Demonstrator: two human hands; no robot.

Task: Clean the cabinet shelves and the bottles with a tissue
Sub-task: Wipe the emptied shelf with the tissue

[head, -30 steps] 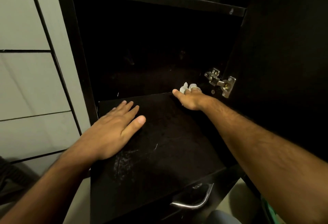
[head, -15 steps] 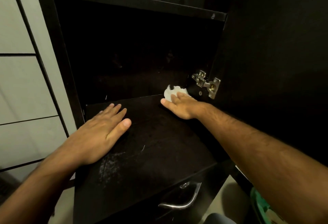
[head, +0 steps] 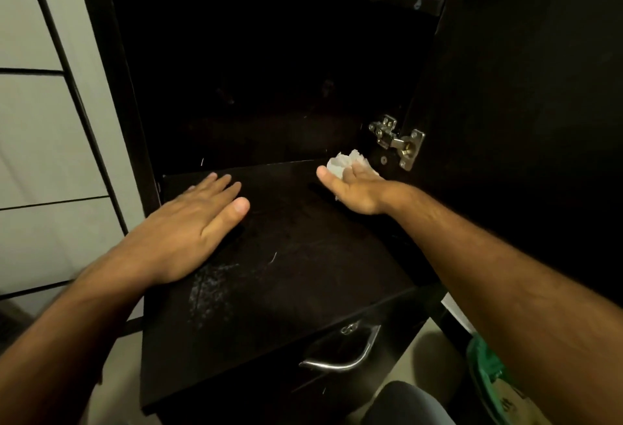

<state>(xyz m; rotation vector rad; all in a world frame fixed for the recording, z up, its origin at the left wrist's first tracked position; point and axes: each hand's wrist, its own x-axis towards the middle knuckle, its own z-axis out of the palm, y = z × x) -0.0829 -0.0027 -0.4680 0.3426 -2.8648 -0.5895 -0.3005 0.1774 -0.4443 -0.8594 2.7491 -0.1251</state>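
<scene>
wiping the shelf (head: 303,273), far from done.
my right hand (head: 357,188) presses the tissue (head: 340,165) beneath straight fingers; left hand (head: 188,225) flat, fingers spread; dust (head: 212,286) behind them remains, bottles unseen.

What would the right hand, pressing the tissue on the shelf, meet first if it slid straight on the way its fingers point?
Probably the cabinet's dark back wall; the right hand points inward, though depth is unclear.

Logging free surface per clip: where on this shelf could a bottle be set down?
Bare shelf runs between the left hand and right hand, forward to the front edge. The far right corner is crowded: tissue, hinge.
</scene>
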